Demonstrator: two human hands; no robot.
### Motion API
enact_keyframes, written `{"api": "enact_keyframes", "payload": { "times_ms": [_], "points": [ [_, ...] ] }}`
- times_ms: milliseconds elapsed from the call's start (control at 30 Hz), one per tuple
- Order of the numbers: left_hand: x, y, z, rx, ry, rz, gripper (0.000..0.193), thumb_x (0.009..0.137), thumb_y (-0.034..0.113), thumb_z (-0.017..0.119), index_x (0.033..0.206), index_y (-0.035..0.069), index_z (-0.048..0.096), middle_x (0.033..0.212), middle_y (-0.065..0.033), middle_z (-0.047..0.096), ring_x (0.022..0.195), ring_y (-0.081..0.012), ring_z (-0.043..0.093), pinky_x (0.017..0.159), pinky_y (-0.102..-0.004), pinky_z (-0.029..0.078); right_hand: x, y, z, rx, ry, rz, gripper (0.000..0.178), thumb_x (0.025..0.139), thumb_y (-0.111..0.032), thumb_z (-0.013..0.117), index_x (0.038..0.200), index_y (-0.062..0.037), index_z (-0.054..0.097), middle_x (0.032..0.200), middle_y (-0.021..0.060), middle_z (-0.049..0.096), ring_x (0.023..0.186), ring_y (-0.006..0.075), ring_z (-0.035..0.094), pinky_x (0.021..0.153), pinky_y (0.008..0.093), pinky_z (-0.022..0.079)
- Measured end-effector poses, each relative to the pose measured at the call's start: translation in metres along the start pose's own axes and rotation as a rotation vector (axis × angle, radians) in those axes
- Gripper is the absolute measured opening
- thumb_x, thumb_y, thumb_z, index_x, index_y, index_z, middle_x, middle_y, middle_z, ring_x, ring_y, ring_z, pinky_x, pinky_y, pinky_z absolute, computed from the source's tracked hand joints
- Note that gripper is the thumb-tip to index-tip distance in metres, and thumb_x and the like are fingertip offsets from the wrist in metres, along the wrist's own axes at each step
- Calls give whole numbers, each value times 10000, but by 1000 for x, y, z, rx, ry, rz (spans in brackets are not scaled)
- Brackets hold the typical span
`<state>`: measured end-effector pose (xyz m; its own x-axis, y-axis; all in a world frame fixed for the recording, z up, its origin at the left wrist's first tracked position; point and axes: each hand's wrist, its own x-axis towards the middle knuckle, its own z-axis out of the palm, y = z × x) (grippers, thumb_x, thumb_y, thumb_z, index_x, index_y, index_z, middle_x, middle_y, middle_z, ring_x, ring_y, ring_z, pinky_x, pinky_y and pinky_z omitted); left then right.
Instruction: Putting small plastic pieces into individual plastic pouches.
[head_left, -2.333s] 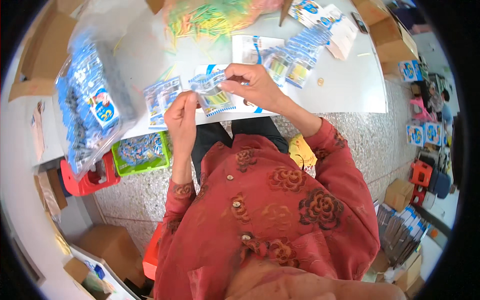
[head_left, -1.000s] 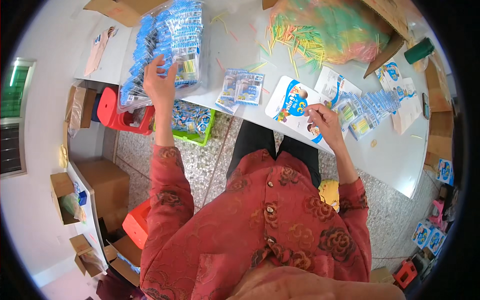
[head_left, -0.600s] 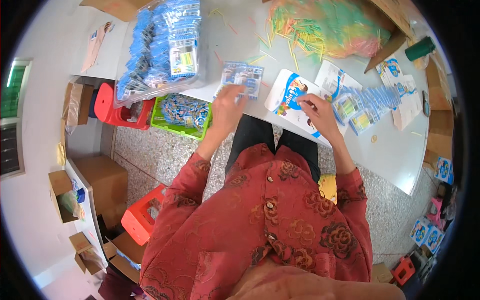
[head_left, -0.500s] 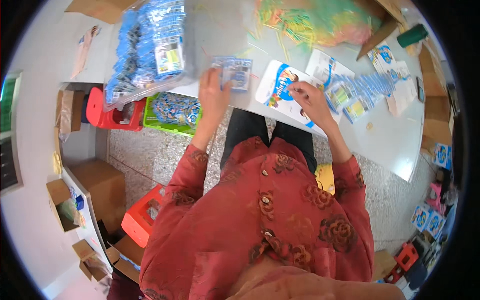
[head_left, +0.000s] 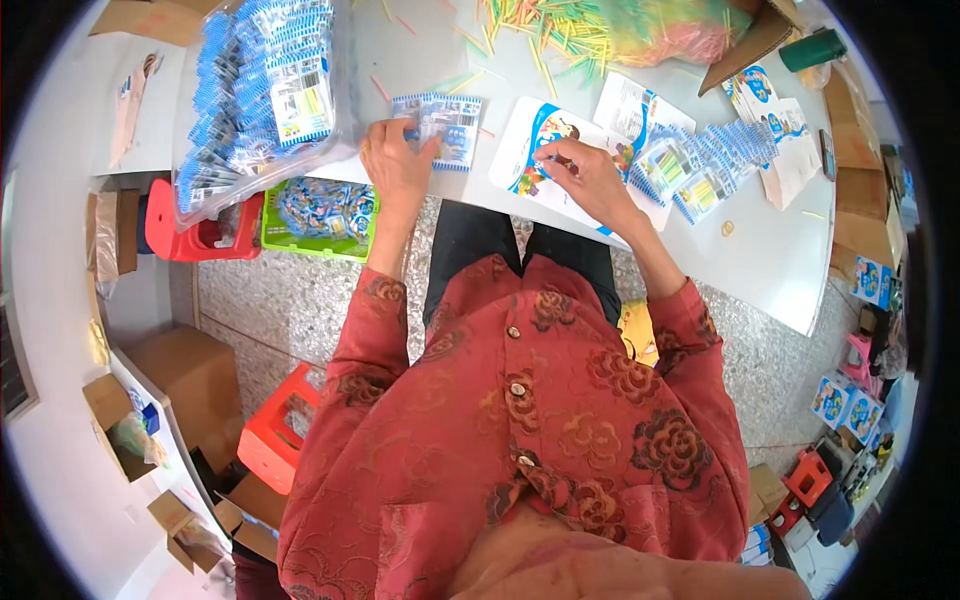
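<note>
the left hand (head_left: pixel 398 165) is bent over small blue-edged packets (head_left: pixel 462 132) near the front of the white table (head_left: pixel 775 260); i can't tell whether its fingers grip one. the right hand (head_left: pixel 592 182) is over a printed white card (head_left: pixel 515 150), fingertips drawn close together, anything between them too small to see. overlapping packets (head_left: pixel 702 190) lie just right of it.

And my left hand (head_left: pixel 398 165) is out front, thumb (head_left: pixel 430 149) apart from bent fingers (head_left: pixel 380 135); my right hand (head_left: pixel 588 180) angles inward, fingers curled!
</note>
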<state>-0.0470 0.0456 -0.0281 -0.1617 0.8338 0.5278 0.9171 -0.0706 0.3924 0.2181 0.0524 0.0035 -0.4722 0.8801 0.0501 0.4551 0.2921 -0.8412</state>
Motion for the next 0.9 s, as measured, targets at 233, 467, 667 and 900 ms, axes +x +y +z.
{"api": "enact_keyframes", "payload": {
  "times_ms": [233, 467, 667, 900],
  "points": [
    [4, -7, 4, -162, -20, -34, 275, 576, 169, 795, 761, 46, 634, 804, -117, 610, 742, -293, 578, 692, -385, 451, 57, -10, 15, -69, 97, -118, 244, 830, -164, 600, 1043, -45, 599, 971, 103, 618, 747, 225, 594, 680, 333, 475],
    [0, 2, 6, -220, 31, -97, 290, 533, 146, 792, 747, 68, 612, 775, -93, 593, 751, -296, 575, 711, -392, 434, 107, -7, 43, -408, 85, -91, 224, 793, -199, 636, 961, -59, 587, 922, 109, 590, 767, 285, 590, 685, 373, 463],
    [-2, 3, 4, -152, 18, -149, 318, 565, 146, 788, 821, 53, 624, 836, -105, 605, 796, -296, 576, 739, -383, 441, 106, -25, 48, -325, 79, -84, 145, 776, -198, 647, 835, -73, 603, 812, 90, 591, 744, 286, 594, 652, 382, 465],
    [-11, 12, -1, -94, 4, -96, 433, 666, 169, 731, 1079, 115, 614, 1064, -99, 541, 927, -286, 523, 764, -411, 404, 105, -19, 56, -551, 319, -375, 87, 765, -167, 651, 827, -108, 636, 820, 32, 620, 727, 208, 623, 593, 332, 504]
  ]
}}
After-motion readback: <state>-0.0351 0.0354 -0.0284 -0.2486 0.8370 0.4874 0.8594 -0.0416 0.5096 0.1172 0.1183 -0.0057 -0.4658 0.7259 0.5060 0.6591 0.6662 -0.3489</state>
